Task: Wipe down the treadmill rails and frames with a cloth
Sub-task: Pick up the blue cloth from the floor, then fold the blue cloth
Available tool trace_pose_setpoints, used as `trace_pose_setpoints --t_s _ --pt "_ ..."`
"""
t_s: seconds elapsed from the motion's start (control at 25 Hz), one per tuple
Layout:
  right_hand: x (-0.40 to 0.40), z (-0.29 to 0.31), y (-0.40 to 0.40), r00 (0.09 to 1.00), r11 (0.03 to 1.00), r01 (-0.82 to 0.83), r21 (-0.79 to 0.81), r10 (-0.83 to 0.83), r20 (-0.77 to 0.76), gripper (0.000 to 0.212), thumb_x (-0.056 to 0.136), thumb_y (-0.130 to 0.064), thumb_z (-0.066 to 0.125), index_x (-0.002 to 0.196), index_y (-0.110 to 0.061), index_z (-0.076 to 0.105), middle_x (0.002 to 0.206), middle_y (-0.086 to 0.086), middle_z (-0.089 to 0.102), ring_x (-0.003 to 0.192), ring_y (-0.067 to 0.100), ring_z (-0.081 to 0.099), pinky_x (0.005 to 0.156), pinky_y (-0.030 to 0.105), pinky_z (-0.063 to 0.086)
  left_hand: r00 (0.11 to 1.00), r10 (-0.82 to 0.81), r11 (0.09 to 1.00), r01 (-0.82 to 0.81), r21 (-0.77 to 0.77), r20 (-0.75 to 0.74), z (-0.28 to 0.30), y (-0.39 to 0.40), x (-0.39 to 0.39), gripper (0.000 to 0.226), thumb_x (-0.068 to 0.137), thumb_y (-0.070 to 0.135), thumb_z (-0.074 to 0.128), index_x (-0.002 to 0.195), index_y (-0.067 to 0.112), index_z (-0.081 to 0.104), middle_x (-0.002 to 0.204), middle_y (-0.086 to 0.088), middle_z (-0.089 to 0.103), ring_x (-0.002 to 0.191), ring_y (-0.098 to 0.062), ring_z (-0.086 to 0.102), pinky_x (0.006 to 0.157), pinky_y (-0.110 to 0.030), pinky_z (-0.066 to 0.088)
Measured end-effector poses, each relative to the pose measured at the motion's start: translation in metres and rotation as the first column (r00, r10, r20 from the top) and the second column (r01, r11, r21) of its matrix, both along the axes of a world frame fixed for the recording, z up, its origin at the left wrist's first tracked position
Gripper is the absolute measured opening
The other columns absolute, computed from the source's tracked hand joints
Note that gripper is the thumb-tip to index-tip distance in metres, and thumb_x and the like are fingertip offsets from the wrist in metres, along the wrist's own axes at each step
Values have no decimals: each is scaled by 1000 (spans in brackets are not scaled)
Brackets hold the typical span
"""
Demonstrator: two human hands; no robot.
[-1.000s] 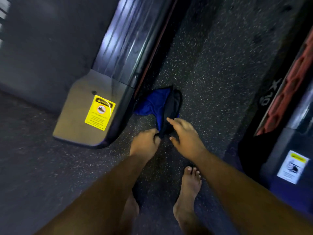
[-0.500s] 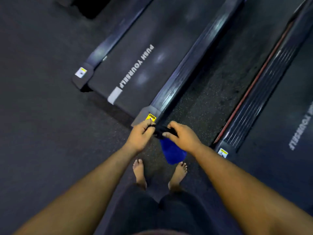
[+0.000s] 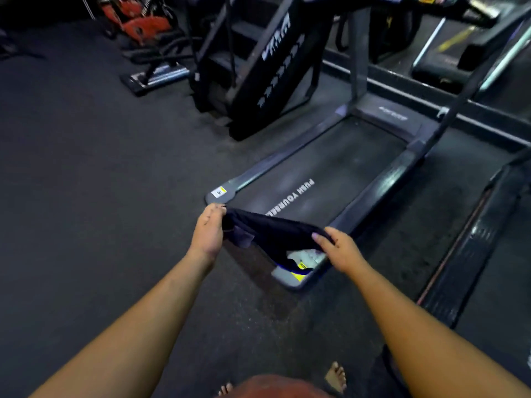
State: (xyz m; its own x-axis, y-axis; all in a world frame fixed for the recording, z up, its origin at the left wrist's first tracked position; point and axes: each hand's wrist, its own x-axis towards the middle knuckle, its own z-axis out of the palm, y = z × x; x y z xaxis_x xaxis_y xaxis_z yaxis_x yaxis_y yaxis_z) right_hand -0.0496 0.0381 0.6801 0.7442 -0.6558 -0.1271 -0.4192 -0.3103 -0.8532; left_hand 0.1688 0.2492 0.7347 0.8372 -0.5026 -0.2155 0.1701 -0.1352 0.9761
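Left hand and right hand each pinch an end of the dark cloth, stretched between them above the treadmill.

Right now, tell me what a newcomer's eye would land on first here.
First the dark cloth, stretched in mid-air at centre between the left hand and the right hand, each pinching one end. Behind it lies the treadmill, running up and to the right, with white PUSH YOURSELF lettering on its belt. A tall black stair machine stands beyond it, at upper centre.
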Motion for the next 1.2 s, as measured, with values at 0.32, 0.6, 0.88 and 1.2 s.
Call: trace_pose_setpoints --t_s 0.32,0.6,0.88,1.2 --pt "176 125 66 944 998 41 54 -56 325 30 91 -22 70 70 -16 49 62 -6 49 57 6 44 53 23 39 950 78 994 -99 54 302 61 114 131 14 98 33 52 90 27 61 92 -4 70 83 -24 67 73 -45 57" --pt "308 129 62 973 907 32 419 -125 195 22 85 -29 75 77 -20 56 72 1 62 63 14 56 56 27 47 970 230 970 -235 62 80 81 102 228 26 96 42 59 94 16 62 72 -12 59 53 -27 54 41 -34 47" --pt "443 109 118 897 961 -142 239 22 442 6 87 -14 74 93 -13 73 86 2 74 76 12 66 72 29 53 935 279 960 -279 -32 217 70 58 300 3 92 20 69 91 21 71 83 -3 75 75 -18 68 64 -34 52" --pt "602 88 138 907 948 -314 47 285 309 35 82 -20 57 111 -14 74 103 0 75 100 15 70 94 41 55 972 161 985 -147 -91 170 53 56 426 32 83 12 78 110 23 67 106 0 75 98 -8 71 86 -24 55"
